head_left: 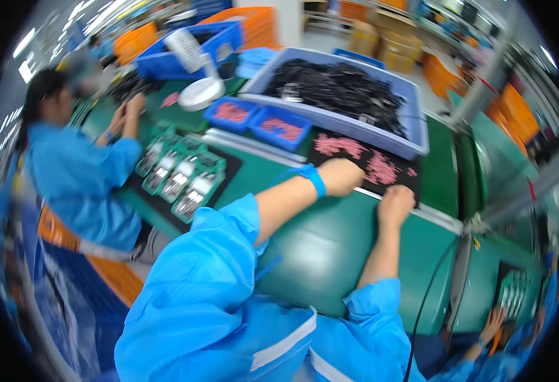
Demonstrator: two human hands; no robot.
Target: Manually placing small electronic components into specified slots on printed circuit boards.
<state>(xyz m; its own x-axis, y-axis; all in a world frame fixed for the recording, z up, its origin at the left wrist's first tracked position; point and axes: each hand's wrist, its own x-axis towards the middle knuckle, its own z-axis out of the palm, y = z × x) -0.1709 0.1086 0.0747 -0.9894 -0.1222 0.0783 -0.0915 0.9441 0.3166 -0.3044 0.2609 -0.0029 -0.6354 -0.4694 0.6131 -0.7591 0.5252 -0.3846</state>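
My left hand (342, 177), with a blue band (313, 180) round its wrist, is curled closed over the front edge of a black mat (372, 145). Beside it my right hand (396, 205) is also closed, low at the mat's near edge. Both are slightly blurred, and whatever their fingers hold, if anything, is hidden. Just beyond them, small pink pieces lie loose in heaps (381, 169) on the mat. Two small blue trays, a left one (213, 120) and a right one (268, 145), contain more pink pieces.
A large pale-blue bin (415, 114) of black parts stands behind the mat. Left, green-and-silver assemblies (193, 194) lie on another black mat near a co-worker in blue (78, 165). A white round-based stand (201, 94) is farther back. A cable (427, 299) hangs at the right.
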